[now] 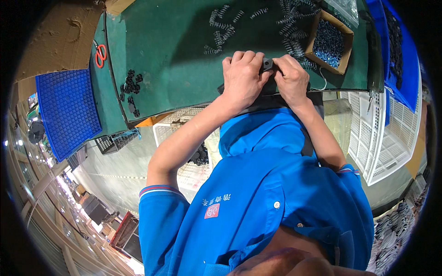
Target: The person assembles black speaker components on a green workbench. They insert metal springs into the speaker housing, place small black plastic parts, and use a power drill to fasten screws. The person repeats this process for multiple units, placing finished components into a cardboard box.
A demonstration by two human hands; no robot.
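At the near edge of the green table, a small dark grey block-shaped part with a round hole sits between my hands. My left hand is closed, its fingers wrapped round the part and a dark piece under the palm that is mostly covered. From the other side my right hand meets the part with bent, pinched fingers; whether they also hold something small is hidden. Loose metal springs lie beyond my left hand. A bigger heap of springs lies beyond my right hand, beside a cardboard box of small bluish metal pieces.
Small black parts lie on the table's left, with red-handled scissors farther out. A blue ridged mat and cardboard flank that side. To the right are a blue bin with black parts and white plastic crates.
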